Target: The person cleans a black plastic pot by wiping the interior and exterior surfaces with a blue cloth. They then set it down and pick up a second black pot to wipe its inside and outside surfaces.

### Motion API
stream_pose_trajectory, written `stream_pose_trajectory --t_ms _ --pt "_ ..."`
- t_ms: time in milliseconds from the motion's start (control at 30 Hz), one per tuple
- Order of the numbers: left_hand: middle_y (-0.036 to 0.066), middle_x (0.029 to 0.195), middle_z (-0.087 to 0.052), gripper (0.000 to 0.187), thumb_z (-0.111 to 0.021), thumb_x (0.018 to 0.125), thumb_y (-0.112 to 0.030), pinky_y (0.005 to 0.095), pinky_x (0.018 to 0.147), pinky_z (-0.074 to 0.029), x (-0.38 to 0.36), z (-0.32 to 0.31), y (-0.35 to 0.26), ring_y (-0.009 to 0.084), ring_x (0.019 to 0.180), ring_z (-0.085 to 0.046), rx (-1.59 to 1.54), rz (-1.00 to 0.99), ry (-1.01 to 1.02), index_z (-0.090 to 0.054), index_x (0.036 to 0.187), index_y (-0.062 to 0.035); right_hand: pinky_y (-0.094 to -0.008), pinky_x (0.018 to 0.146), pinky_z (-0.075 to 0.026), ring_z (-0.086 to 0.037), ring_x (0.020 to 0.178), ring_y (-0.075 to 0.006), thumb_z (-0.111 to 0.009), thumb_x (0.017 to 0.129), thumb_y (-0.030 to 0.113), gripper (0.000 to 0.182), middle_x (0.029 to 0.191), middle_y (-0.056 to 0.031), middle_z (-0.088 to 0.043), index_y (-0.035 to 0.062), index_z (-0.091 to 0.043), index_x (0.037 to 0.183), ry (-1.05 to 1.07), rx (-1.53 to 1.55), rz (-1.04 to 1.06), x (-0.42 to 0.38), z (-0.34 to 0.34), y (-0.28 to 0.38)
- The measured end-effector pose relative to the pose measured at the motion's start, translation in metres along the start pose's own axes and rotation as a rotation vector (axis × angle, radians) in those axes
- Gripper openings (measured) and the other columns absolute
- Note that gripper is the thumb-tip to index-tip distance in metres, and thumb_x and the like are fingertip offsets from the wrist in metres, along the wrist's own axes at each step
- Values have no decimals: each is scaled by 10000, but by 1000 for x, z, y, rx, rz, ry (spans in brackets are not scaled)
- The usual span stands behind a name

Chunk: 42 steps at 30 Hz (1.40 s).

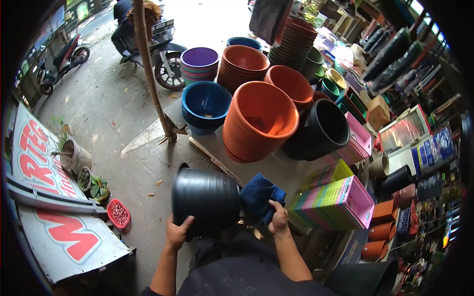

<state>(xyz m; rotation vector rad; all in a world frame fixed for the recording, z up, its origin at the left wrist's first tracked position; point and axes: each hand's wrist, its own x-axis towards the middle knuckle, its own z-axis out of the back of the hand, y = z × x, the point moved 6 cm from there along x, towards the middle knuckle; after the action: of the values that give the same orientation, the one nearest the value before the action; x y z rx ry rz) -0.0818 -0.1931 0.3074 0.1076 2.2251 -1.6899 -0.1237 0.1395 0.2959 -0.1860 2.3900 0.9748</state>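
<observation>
A black plastic plant pot (205, 197) lies on its side in front of my body, its rim toward the left. My left hand (178, 231) grips it low on the left, thumb pressed on the outer wall. In my right hand (279, 219) is a folded dark blue cloth (261, 195), pinched at its right edge. The cloth is right at the pot's base end. Beyond them, a large orange pot (237, 133) stands on the low table, with a blue pot stack (205, 106) to its left and a black pot (311, 130) tilted to its right.
Stacked pastel baskets (321, 204) stand close by my right hand. A bamboo pole (148, 64) rises at the table's far left corner. Signboards (54, 237) and a red basin (118, 214) of small reddish items are on the left. A motorbike (165, 59) is parked beyond.
</observation>
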Motion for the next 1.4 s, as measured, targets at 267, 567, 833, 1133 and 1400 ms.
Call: stream_pose_trajectory --t_ms 267,567,833,1133,1400 --pt "125 894 -680 229 -736 819 -188 369 742 -539 -4 -138 28 304 825 -677 927 -247 611 -682 995 -52 -266 768 -493 -597 786 -131 -683 904 295 288 859 -1 -633 20 -634 973 -177 -393 126 -11 74 49" --pt "73 897 -647 127 -592 819 -168 407 695 -528 -9 -283 122 279 824 -681 1350 -714 1243 -597 922 -92 -322 759 -519 -650 784 -178 -769 770 252 364 862 -90 -705 -9 -687 1009 -326 -923 91 12 202 55" --pt "26 985 -642 275 -588 793 -174 385 862 -460 92 -345 217 220 915 -643 1561 -955 1111 -632 1064 -158 -310 720 -487 -620 777 -161 -715 816 145 229 863 -74 -676 -3 -637 973 -646 -552 297 100 289 53" --pt "36 1029 -641 266 -545 820 -171 426 965 -424 168 -372 289 241 1022 -608 1619 -782 1061 -660 1060 -161 -324 816 -472 -631 878 -199 -698 875 242 309 940 -98 -678 9 -616 1061 -688 -666 339 182 331 46" --pt "110 1087 -609 344 -646 782 -233 440 988 -428 141 -391 251 275 1055 -602 1440 -800 900 -650 1114 -145 -312 911 -449 -602 1018 -187 -676 916 292 369 1086 -77 -652 9 -600 1142 -611 -445 57 154 347 18"
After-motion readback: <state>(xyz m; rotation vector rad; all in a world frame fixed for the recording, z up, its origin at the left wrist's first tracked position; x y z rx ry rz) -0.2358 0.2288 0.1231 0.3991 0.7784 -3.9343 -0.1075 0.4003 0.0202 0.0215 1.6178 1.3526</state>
